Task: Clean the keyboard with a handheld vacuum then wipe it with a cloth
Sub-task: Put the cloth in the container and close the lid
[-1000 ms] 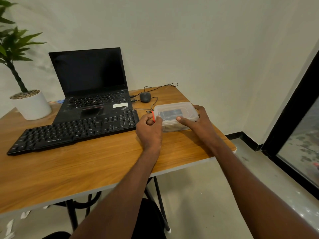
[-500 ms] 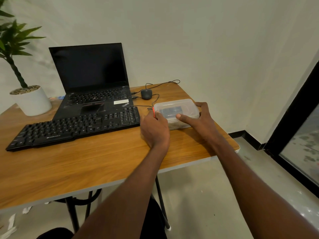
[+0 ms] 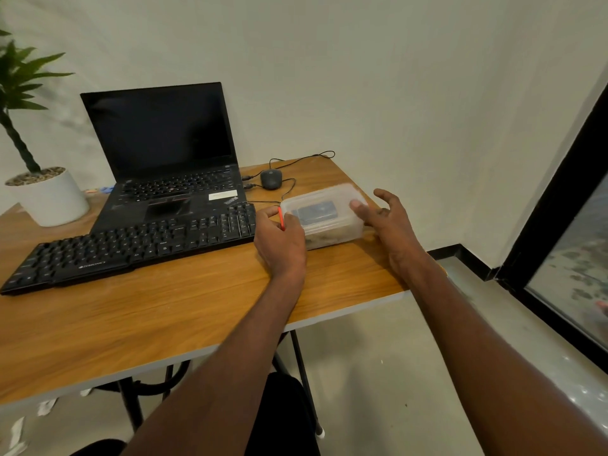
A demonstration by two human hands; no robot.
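Note:
A black external keyboard (image 3: 131,248) lies across the wooden table (image 3: 184,311), in front of an open laptop (image 3: 164,159). To its right stands a clear plastic container (image 3: 324,209) with its lid on. A dark object shows dimly through the lid, and I cannot tell what it is. My left hand (image 3: 279,240) pinches the red latch (image 3: 280,218) at the container's left end. My right hand (image 3: 390,222) is at the right end, thumb on the lid, its fingers spread and lifted off the box. No vacuum or cloth is plainly visible.
A wired black mouse (image 3: 271,178) and its loose cable (image 3: 306,158) lie behind the container. A white plant pot (image 3: 49,200) stands at the table's far left. The table's right edge is just past the container. A black-framed glass door (image 3: 559,225) stands on the right.
My right hand has let go of the container's right end, and its fingers have spread off it with only the thumb left on the lid. My left hand stays on the red latch.

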